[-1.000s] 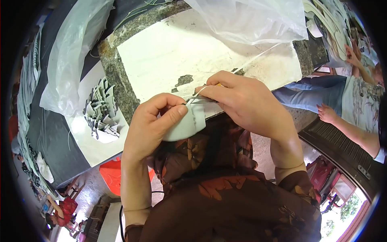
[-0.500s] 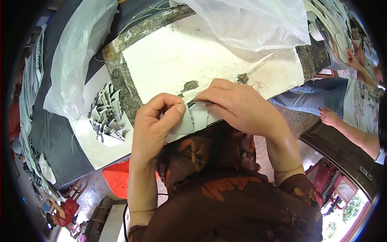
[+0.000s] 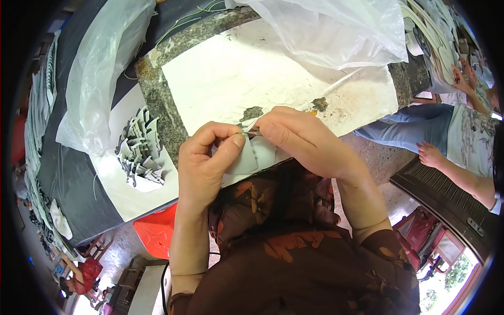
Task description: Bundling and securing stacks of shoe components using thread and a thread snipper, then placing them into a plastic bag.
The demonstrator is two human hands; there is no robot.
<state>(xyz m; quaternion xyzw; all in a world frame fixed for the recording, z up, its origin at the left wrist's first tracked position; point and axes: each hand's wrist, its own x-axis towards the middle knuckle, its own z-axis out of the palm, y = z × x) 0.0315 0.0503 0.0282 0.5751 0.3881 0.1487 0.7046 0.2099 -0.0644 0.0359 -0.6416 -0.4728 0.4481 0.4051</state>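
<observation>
My left hand (image 3: 209, 157) pinches the top edge of a pale grey-white flat piece (image 3: 243, 159) between thumb and forefinger; the piece looks like leather or cloth and hangs toward my lap. My right hand (image 3: 302, 137) is closed around a thin metal tool (image 3: 254, 133), whose tip meets the piece at my left fingertips. Most of the tool is hidden, so its exact kind cannot be made out. Left of my hands, several similar pale pieces with dark edges stand bunched in a pile (image 3: 139, 149).
Below my hands lies a white sheet (image 3: 210, 73) with torn spots, on a speckled stone slab (image 3: 157, 100). Clear plastic bags lie at the left (image 3: 89, 89) and top right (image 3: 336, 31). A red stool (image 3: 155, 231) stands under the table. At the right is another person (image 3: 464, 131).
My right hand has shifted slightly left and its fingers have turned, bringing the tool closer to my left fingertips, with less of it showing. My left hand still pinches the piece.
</observation>
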